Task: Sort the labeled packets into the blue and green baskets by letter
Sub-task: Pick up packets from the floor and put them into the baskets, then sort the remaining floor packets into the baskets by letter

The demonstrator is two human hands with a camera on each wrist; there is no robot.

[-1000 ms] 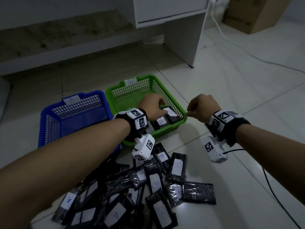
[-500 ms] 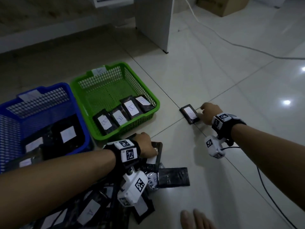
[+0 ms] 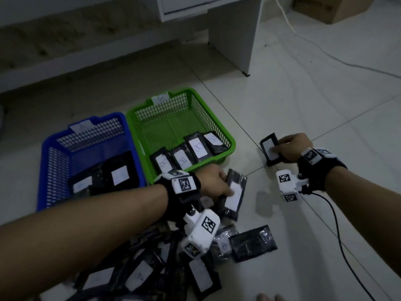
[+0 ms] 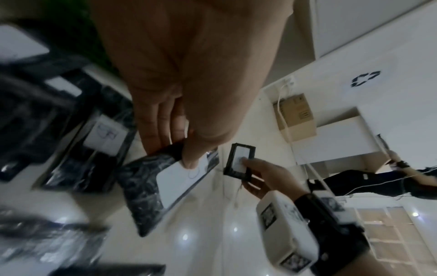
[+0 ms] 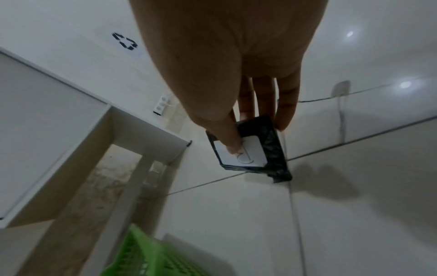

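Observation:
A blue basket [image 3: 52, 148] with a few black packets stands on the floor beside a green basket [image 3: 230, 142] that holds several packets marked B. My left hand [image 3: 217, 183] pinches a black packet with a white label [image 3: 235, 195] at the top of the loose pile [image 3: 152, 274], just in front of the green basket. In the left wrist view the thumb [image 4: 194, 156] presses on that label. My right hand [image 3: 290, 146] pinches another labeled black packet [image 3: 269, 151], lifted a little off the floor right of the green basket. Its letter is partly under my thumb [image 5: 232, 143].
A white desk leg [image 3: 238, 40] stands behind the baskets. A white cable [image 3: 314, 44] runs across the tiles and a cardboard box [image 3: 329, 7] sits at the far right. A black wrist cable [image 3: 338, 235] trails on the floor. Toes [image 3: 269, 297] show at the bottom edge.
Both hands left the green basket. The left came down to the pile and took a packet. The right reached a lone packet on the floor to the right and picked it up.

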